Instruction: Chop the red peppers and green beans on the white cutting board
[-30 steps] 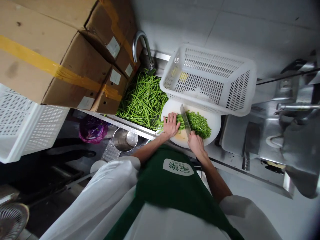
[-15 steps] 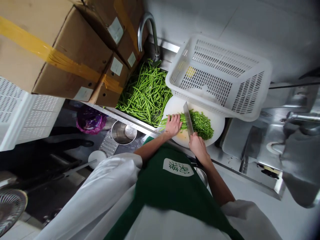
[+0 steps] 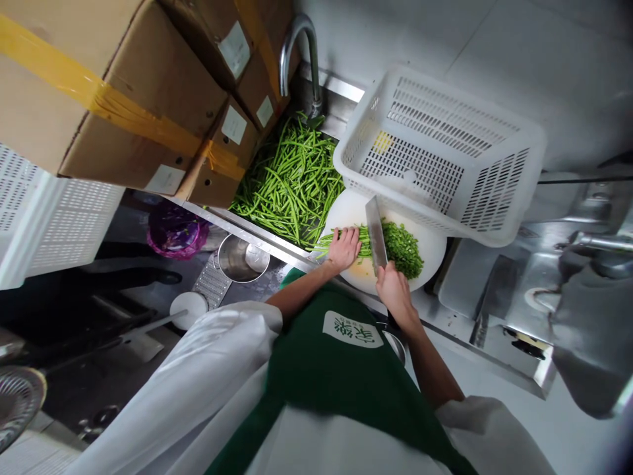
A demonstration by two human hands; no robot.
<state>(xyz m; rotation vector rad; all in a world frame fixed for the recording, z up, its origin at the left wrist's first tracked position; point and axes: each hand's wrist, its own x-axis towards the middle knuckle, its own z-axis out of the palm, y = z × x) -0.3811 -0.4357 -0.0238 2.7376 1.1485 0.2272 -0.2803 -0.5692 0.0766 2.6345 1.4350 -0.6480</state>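
My left hand (image 3: pixel 345 249) is closed over a bundle of green beans (image 3: pixel 364 241) and presses it on a round white cutting board (image 3: pixel 341 210). In my right hand (image 3: pixel 393 290) is the handle of a cleaver (image 3: pixel 376 232), its broad blade standing across the bundle just right of my left fingers. Chopped green beans (image 3: pixel 403 249) lie heaped on the blade's right side. Many whole beans (image 3: pixel 291 181) fill the sink to the left of the board. The cleaver's edge is hidden among the beans, so I cannot tell whether it touches the board.
A white perforated basket (image 3: pixel 430 165) stands behind the board. Over the sink curves a faucet (image 3: pixel 300 56). Taped cardboard boxes (image 3: pixel 143 112) are stacked at left. Below the counter edge sit a metal pot (image 3: pixel 243 258) and a purple bag (image 3: pixel 178 231). Metal kitchen equipment (image 3: pixel 539 277) is at right.
The cleaver has shifted slightly right and its blade face shows more broadly. My left hand stays on the bundle. The whole view has shifted a little.
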